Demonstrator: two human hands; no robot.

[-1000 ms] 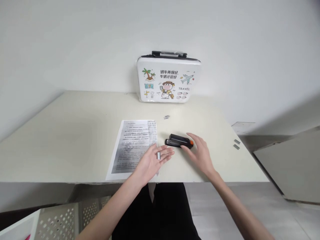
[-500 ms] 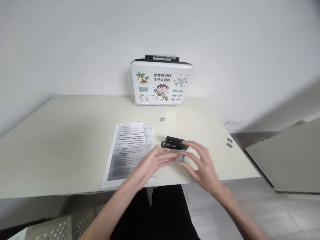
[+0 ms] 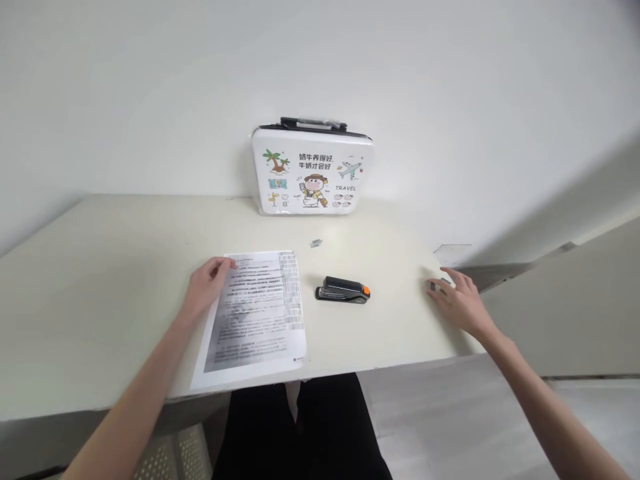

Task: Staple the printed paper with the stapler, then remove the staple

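My left hand rests at the upper left edge of a printed paper sheet, its fingers curled together on that edge. At the table's right end is my right hand, with thumb and forefinger apart around small grey staple strips; the fingers partly hide them. Between the hands lies a black stapler with an orange end pointing right. Neither hand touches it. More short staple strips lie behind the stapler.
A white cartoon-printed case with a black handle stands at the back of the pale table, close to the wall. A light panel is beyond the table's right edge. Perforated seating shows below.
My hands have parted: the left went left to the sheet's edge, the right went right to the staple strips with the small grey piece it held. The stapler's orange end is now uncovered.
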